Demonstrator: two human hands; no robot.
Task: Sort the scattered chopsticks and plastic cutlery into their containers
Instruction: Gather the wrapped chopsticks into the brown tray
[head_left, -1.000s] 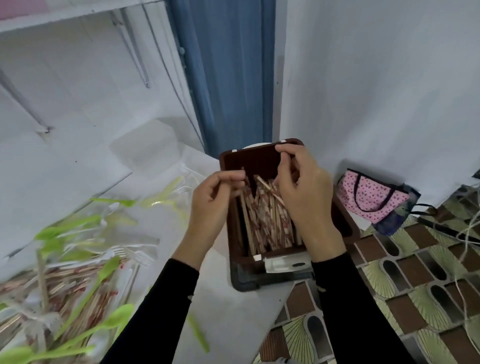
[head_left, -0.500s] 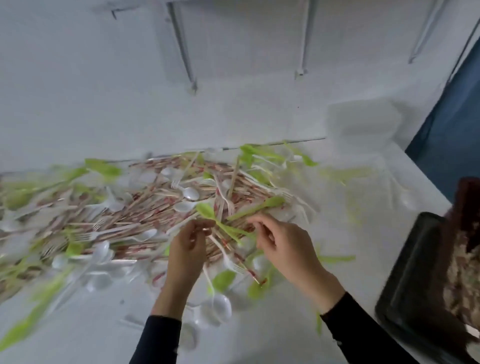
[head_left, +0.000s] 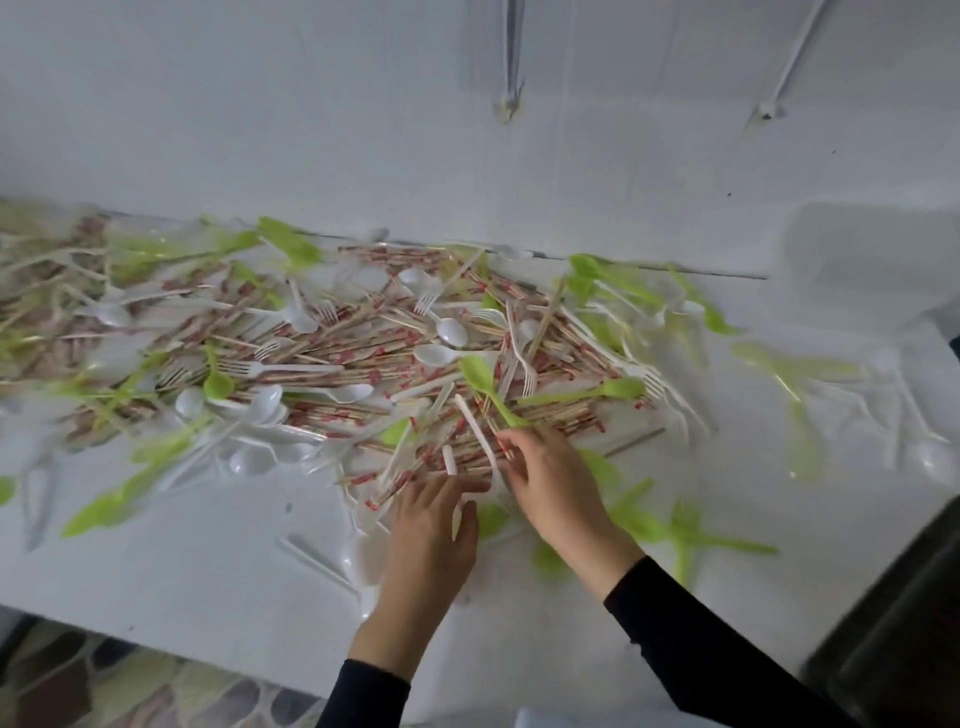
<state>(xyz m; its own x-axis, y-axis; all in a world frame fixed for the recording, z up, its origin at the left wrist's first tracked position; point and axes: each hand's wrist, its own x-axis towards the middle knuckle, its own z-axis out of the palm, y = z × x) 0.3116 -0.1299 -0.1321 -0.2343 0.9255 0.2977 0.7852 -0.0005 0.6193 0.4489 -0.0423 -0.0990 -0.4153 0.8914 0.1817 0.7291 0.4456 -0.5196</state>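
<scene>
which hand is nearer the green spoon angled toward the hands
Right. The right hand is at the handle end of the green spoon; the left hand is lower left, apart from it.

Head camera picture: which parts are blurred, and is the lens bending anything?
Head view: the left hand, right hand and middle of the chopstick pile are fairly sharp; cutlery toward both side edges smears, like the green spoons at right; the table far edge slants and the wall pipes splay, likely wide-angle; light soft, shadows faint.
</scene>
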